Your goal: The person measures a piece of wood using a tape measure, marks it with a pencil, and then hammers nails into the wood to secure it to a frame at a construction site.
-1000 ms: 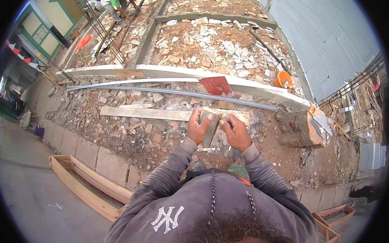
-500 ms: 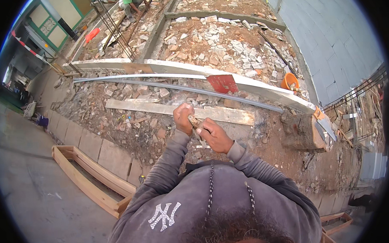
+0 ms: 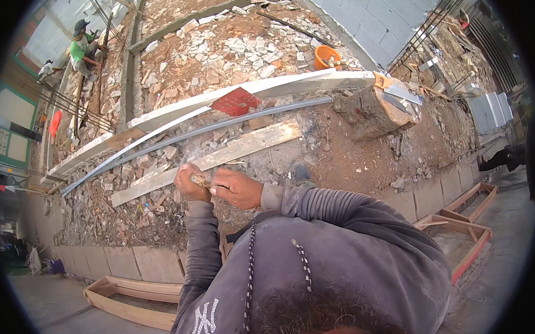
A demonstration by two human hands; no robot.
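Both hands are in front of the torso, left of centre, close together at chest side of a long plank (image 3: 258,142) that lies on rubble. Left hand (image 3: 189,182): fingers curled in, thumb side turned up, closed around a small rough piece (image 3: 200,180), brown with pale patches. The piece pokes out from the fist toward the right hand; its kind is too small to tell. Right hand (image 3: 239,188): fingers bent, thumb drawn toward them, tips at the exposed end of the piece. Whether the right thumb and fingers pinch it or merely touch it, cannot tell. The piece sits between the two hands, above the ground as seen from the head. Grey sleeves run down from both wrists.

Surroundings: beyond the plank, a grey metal rail (image 3: 219,127) slants across the debris; a red sheet (image 3: 234,101) lies just beyond it, against a low concrete beam (image 3: 294,85). To the right, a thick log (image 3: 364,113) with a handsaw (image 3: 404,94) resting at its cut end. An orange bucket (image 3: 321,60) stands past the beam. Far upper left, another person in green (image 3: 79,51) crouches, well apart from the hands.
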